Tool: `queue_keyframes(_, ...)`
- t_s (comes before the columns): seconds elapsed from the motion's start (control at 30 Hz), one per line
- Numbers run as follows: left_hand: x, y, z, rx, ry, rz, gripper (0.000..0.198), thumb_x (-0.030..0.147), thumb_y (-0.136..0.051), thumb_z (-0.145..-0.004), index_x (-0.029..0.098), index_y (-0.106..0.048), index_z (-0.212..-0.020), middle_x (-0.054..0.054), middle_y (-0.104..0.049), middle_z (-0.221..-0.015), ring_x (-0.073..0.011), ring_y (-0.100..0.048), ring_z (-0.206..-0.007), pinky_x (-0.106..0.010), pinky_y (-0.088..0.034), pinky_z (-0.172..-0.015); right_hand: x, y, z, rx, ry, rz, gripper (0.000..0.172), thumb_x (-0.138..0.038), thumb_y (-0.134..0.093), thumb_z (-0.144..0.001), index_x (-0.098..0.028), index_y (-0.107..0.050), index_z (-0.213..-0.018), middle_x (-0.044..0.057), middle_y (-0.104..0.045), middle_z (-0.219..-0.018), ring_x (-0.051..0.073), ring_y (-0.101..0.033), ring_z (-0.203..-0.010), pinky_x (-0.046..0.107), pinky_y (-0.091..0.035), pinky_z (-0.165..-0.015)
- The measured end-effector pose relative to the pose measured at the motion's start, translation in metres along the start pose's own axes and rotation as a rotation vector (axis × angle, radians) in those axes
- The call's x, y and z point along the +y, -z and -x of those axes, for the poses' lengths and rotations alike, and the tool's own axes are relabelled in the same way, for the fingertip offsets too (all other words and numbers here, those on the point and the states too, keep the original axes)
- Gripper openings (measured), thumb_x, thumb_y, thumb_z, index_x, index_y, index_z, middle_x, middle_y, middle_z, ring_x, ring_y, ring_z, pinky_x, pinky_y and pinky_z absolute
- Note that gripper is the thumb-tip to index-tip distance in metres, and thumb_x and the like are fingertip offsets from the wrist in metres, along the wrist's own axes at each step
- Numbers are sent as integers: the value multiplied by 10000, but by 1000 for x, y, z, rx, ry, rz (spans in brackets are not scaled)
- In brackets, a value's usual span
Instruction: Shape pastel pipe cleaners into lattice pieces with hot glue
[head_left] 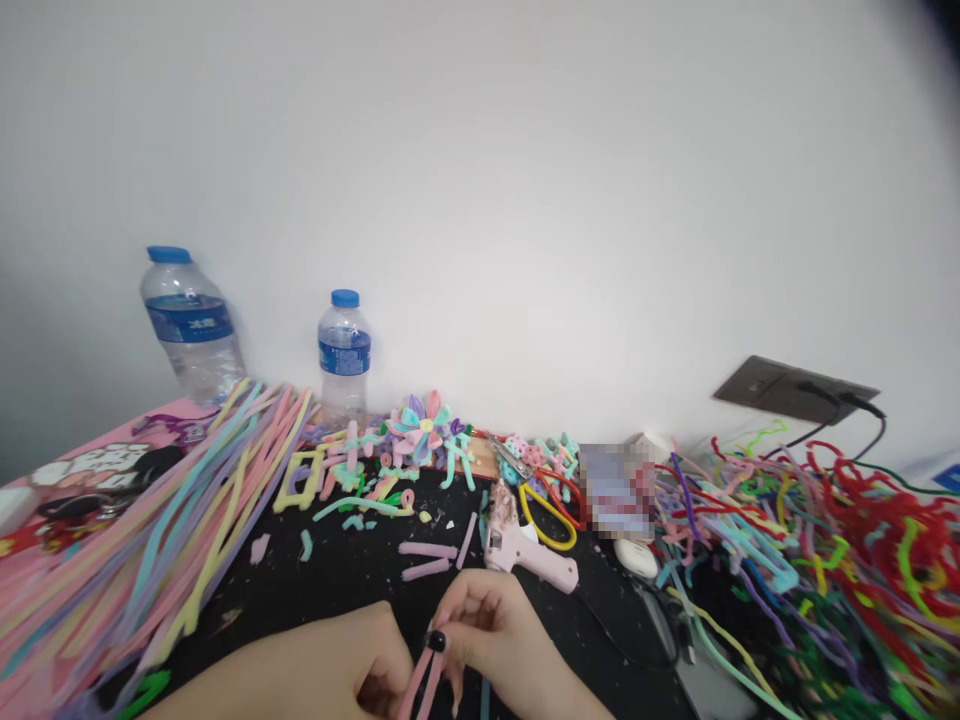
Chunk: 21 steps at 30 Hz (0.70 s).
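Near the bottom edge, my right hand (491,625) is closed, its fingertips at a two-legged pink piece (420,683) whose legs meet at a rounded black end. Whether this is a small hand tool or bent pipe cleaner, I cannot tell. My left hand (379,660) curls against the pink legs from the left, its fingertips partly hidden. Just beyond the hands lie short lilac pipe-cleaner pieces (427,551). A pale pink glue gun (529,555) rests beyond my right hand, and yellow-handled scissors (551,520) lie behind it.
Long pastel pipe cleaners (217,510) cover the left side; a tangle of bright ones (847,560) fills the right. A pipe-cleaner flower (426,425) sits at the back. Two bottles (345,355) stand by the wall. A cable (615,645) runs from the glue gun.
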<state>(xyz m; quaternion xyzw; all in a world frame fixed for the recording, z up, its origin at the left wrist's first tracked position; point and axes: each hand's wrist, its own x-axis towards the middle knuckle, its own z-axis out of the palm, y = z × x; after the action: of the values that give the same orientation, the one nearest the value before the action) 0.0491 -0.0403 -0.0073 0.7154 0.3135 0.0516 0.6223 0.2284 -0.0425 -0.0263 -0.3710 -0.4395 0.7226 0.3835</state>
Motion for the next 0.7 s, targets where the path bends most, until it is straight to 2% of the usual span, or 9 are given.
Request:
queue_keyframes(0.17,-15,1,-5,14,112,48,155,160,-519,-645,166,-495,-491,65,-447,-379,-53,-354,-259,-137,-247,-265,0,2,-1,81,51,-9,305,-299,-783,-585,-116,-538,-594,24,-639,-473,77,-519,-307,155,-418,-305)
queue_keyframes(0.37,-14,2,-5,-42,114,36,123,156,-527,-625,166,-512,-503,73,-418,-361,-64,-386,-264,-129,-265,-261,5,-1,0,49,40,-36,372,-386,-775,-587,-139,-497,-607,10,-613,-430,102,-537,-310,168,-426,-298)
queue_keyframes(0.47,-10,2,-4,-44,63,32,121,134,-538,-612,165,-530,-496,77,-406,-340,-62,-378,-254,-126,-241,-252,6,-3,1,32,22,-50,387,-398,-780,-575,-143,-490,-603,13,-613,-433,105,-541,-311,167,-427,-297)
queue_keyframes(0.6,-9,1,-4,-62,-48,44,214,138,-568,-620,166,-485,-425,78,-359,-310,-46,-310,-240,-137,-137,-244,10,-5,1,16,0,-91,403,-400,-796,-547,-140,-492,-586,23,-623,-439,94,-530,-293,155,-418,-284)
queue_keyframes(0.7,-11,1,-3,-73,-141,61,269,195,-620,-632,165,-479,-405,66,-397,-313,-45,-315,-250,-148,-140,-254,12,-7,1,16,-20,-99,415,-404,-806,-526,-138,-493,-582,10,-603,-408,101,-537,-297,153,-418,-283)
